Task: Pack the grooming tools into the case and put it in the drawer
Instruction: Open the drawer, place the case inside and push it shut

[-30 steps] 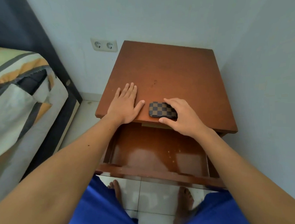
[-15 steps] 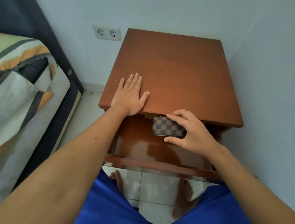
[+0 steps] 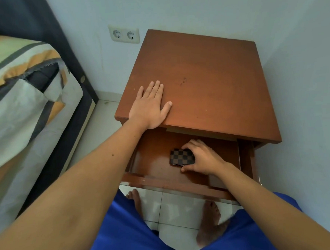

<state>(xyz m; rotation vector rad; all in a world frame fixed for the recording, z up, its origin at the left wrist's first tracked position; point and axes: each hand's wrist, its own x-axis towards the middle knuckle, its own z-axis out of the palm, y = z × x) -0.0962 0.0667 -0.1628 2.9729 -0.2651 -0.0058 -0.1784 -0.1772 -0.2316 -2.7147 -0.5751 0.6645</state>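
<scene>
Right hand [image 3: 203, 157] grips the checkered case [image 3: 181, 157], apparently resting on the open drawer [image 3: 154, 163] floor; left hand [image 3: 150, 106] lies flat, released, on the bench [image 3: 215, 81].

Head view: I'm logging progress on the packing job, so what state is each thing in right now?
drawer: pulled open
checkered case: closed, low inside the drawer
right hand: grip around the case
left hand: flat, palm down on the nightstand top
nightstand top: bare apart from the left hand
wall socket: nothing plugged in
</scene>
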